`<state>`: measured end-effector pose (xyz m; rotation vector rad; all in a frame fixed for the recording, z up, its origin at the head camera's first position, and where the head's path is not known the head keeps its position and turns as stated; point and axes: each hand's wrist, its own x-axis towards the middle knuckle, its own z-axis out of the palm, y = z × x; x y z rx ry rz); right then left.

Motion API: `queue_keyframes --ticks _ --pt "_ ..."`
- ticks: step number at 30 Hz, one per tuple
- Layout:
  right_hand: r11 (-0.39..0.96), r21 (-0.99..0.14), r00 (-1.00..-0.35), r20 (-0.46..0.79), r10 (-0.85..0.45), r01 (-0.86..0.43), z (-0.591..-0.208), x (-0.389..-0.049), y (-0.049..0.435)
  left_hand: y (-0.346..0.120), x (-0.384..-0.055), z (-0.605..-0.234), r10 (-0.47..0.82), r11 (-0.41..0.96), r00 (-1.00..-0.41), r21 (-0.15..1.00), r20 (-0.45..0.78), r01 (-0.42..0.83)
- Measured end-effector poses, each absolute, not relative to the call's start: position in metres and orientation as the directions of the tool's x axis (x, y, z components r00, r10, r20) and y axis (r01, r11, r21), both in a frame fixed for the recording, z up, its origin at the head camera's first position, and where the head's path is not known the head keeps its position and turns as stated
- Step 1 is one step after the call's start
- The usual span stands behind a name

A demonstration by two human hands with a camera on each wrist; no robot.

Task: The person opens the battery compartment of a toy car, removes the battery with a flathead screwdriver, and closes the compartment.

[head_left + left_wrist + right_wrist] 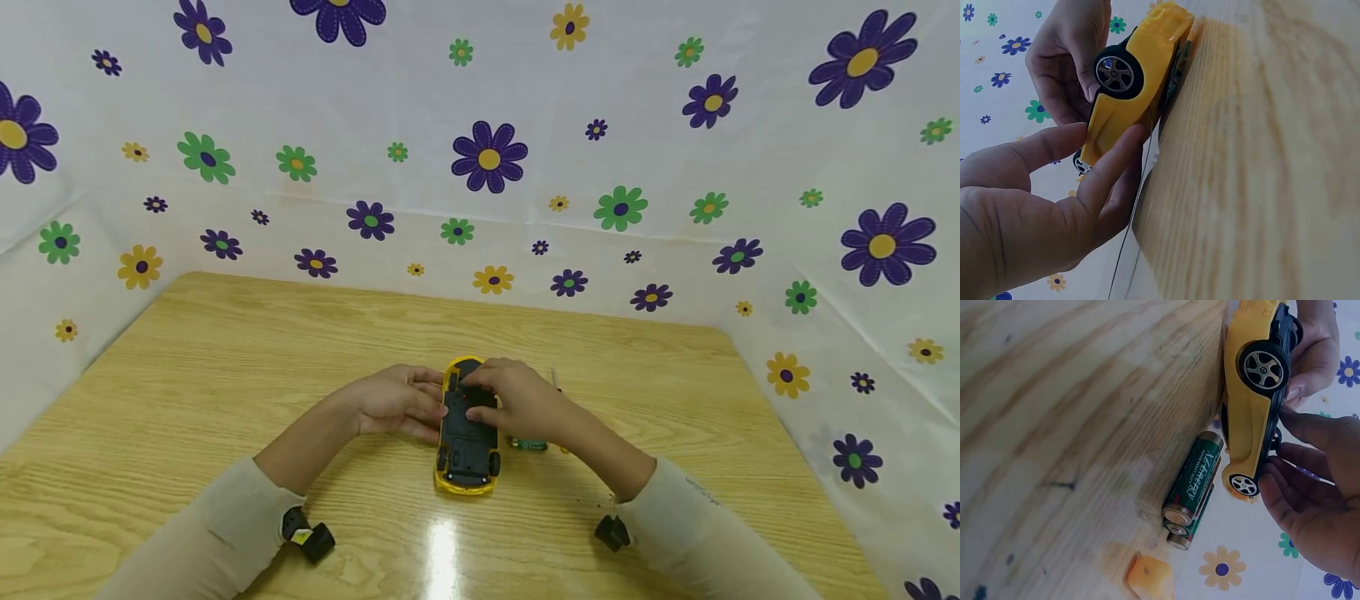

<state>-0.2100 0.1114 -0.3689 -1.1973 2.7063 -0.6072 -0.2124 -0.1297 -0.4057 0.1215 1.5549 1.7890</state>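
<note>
A yellow toy car (468, 437) is held upside down, its black underside facing up. My left hand (397, 402) grips its left side, with the thumb near the edge of the underside and the fingers along the body, as the left wrist view also shows. Bent over the far half of the underside is my right hand (517, 400), thumb and fingertips touching it. In the right wrist view its fingertips lie on the dark base near the small-looking far wheel (1244, 485). I cannot tell whether those fingers pinch a part.
Green batteries (1194, 478) lie together on the wooden table (300, 333), just right of the car. Past my right wrist shows a thin metal shaft (555, 377), and a yellow-orange piece (1149, 576) lies near the batteries. A flower-patterned sheet (525, 167) borders the table.
</note>
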Motion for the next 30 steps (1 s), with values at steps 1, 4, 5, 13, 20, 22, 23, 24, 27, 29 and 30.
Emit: queue_keyframes --ticks 1,4,5,13,20,22,23,24,27,29,30 --pt "0.613 -0.404 -0.684 0.043 -0.729 -0.679 -0.37 -0.21 0.111 -0.13 -0.213 -0.406 0.579 0.02 -0.716 0.884 -0.391 -0.466" --pt "0.619 -0.403 -0.687 0.034 -0.726 -0.674 -0.371 -0.211 0.11 -0.131 -0.214 -0.406 0.572 0.022 -0.72 0.885 -0.392 -0.465" --pt "0.618 -0.401 -0.686 0.037 -0.727 -0.676 -0.372 -0.211 0.11 -0.131 -0.215 -0.406 0.569 0.021 -0.722 0.885 -0.392 -0.465" --pt "0.597 -0.431 -0.681 0.06 -0.729 -0.677 -0.376 -0.213 0.11 -0.134 -0.217 -0.405 0.553 0.016 -0.731 0.882 -0.399 -0.47" --pt "0.575 -0.554 -0.711 0.045 -0.702 -0.603 -0.379 -0.212 0.109 -0.135 -0.218 -0.401 0.519 0.024 -0.747 0.881 -0.414 -0.472" --pt "0.566 -0.581 -0.715 0.039 -0.698 -0.585 -0.379 -0.212 0.109 -0.136 -0.219 -0.4 0.519 0.028 -0.75 0.885 -0.41 -0.465" --pt "0.563 -0.592 -0.717 0.037 -0.696 -0.577 -0.379 -0.212 0.108 -0.137 -0.219 -0.399 0.521 0.029 -0.75 0.887 -0.407 -0.461" --pt "0.561 -0.602 -0.72 0.034 -0.693 -0.568 -0.379 -0.212 0.108 -0.137 -0.219 -0.399 0.521 0.027 -0.75 0.886 -0.407 -0.462" --pt "0.555 -0.623 -0.73 0.036 -0.683 -0.551 -0.381 -0.214 0.106 -0.139 -0.221 -0.398 0.515 0.023 -0.757 0.889 -0.402 -0.457" --pt "0.546 -0.641 -0.737 0.045 -0.675 -0.539 -0.382 -0.215 0.105 -0.14 -0.222 -0.397 0.511 0.021 -0.761 0.891 -0.399 -0.454" --pt "0.542 -0.651 -0.741 0.046 -0.67 -0.532 -0.382 -0.215 0.104 -0.14 -0.222 -0.397 0.508 0.021 -0.763 0.891 -0.399 -0.453"
